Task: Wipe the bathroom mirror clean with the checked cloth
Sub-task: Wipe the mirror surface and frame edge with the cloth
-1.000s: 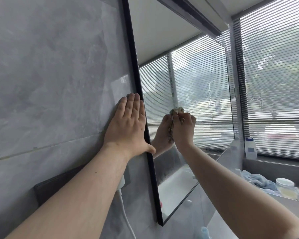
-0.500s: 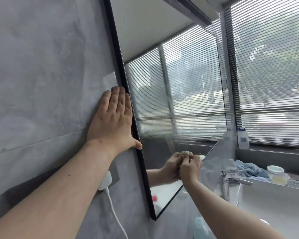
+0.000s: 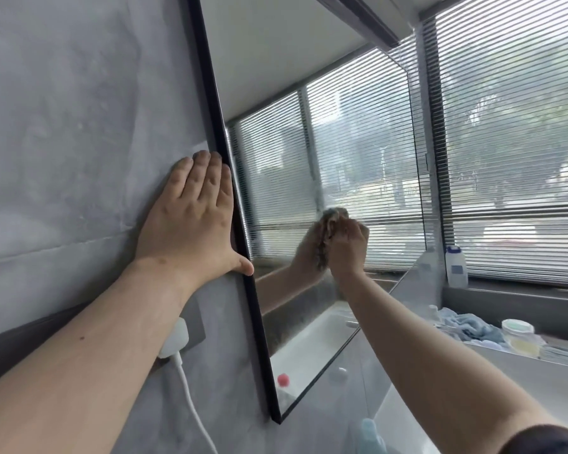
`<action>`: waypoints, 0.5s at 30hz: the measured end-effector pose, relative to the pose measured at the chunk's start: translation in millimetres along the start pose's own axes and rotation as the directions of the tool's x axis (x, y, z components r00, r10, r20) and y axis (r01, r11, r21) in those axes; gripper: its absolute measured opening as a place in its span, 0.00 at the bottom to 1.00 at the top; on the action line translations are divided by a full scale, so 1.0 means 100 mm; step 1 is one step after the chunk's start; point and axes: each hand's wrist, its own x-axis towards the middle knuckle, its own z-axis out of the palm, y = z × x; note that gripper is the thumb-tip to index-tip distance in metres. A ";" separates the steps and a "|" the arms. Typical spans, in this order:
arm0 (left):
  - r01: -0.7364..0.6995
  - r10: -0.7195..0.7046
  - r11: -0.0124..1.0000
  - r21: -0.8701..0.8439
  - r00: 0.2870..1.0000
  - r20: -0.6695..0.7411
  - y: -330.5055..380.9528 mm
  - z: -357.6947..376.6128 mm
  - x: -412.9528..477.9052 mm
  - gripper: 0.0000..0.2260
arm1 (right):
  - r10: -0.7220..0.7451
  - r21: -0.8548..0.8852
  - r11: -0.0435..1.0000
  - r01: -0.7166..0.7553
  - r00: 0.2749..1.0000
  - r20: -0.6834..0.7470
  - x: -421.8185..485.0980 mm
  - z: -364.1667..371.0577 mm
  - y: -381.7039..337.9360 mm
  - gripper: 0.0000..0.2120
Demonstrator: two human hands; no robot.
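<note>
The crumpled brownish cloth [image 3: 328,237] is largely covered by the curled fingers of the right hand [image 3: 348,250]. Blur prevents its check pattern from being resolved. The right palm faces the glass and is seen only as a smeared reflection.

The black-framed rectangular wall mirror [image 3: 358,142] is cut off by the top edge. The thumb of the left hand [image 3: 191,224] overlaps the frame and hides a short section.

The left forearm covers part of the dark wall plate behind the white plug [image 3: 174,339]. The white cable [image 3: 191,398] leaves at the bottom edge, where the pale blue bottle [image 3: 369,437] is also cropped. The label on the white plastic bottle [image 3: 455,267] is too small to read.
</note>
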 end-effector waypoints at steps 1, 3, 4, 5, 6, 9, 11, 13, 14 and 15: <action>0.001 -0.001 1.000 0.002 1.000 -0.001 0.00 0.00 0.00 0.65 | 0.082 -0.028 0.996 -0.083 0.996 -0.016 -0.07 -0.08 0.22 0.14; 0.004 -0.004 1.000 -0.004 1.000 -0.006 0.01 0.01 0.01 0.65 | 0.272 -0.066 0.959 -0.277 0.959 -0.081 -0.23 -0.23 0.73 0.11; 0.006 -0.006 1.000 -0.007 1.000 -0.007 0.01 0.01 0.01 0.65 | 0.348 -0.084 0.930 -0.357 0.931 -0.109 -0.31 -0.29 0.96 0.11; 0.007 -0.007 1.000 -0.008 1.000 -0.003 0.01 0.01 0.01 0.66 | 0.411 -0.105 0.899 -0.425 0.902 -0.132 -0.36 -0.32 1.15 0.12; 0.009 -0.009 1.000 -0.009 1.000 0.000 0.02 0.01 0.01 0.66 | 0.454 -0.113 0.875 -0.470 0.879 -0.145 -0.39 -0.35 1.29 0.13; 0.011 -0.011 1.000 0.007 1.000 0.009 0.02 0.02 0.02 0.66 | 0.520 -0.064 0.844 -0.533 0.842 -0.143 -0.37 -0.34 1.40 0.14; 0.008 -0.008 1.000 0.016 1.000 0.015 0.02 0.02 0.02 0.66 | 0.528 -0.026 0.843 -0.537 0.835 -0.152 -0.32 -0.30 1.31 0.13; 0.009 -0.009 1.000 0.020 1.000 0.005 0.02 0.02 0.02 0.66 | 0.459 0.031 0.887 -0.460 0.875 -0.155 -0.16 -0.22 1.14 0.12; 0.009 -0.009 1.000 0.026 1.000 -0.001 0.02 0.02 0.02 0.66 | 0.407 0.075 0.913 -0.401 0.903 -0.138 -0.02 -0.17 1.03 0.13; 0.008 -0.008 1.000 0.030 1.000 -0.006 0.01 0.03 0.02 0.66 | 0.352 0.112 0.934 -0.340 0.930 -0.109 0.13 -0.11 0.89 0.14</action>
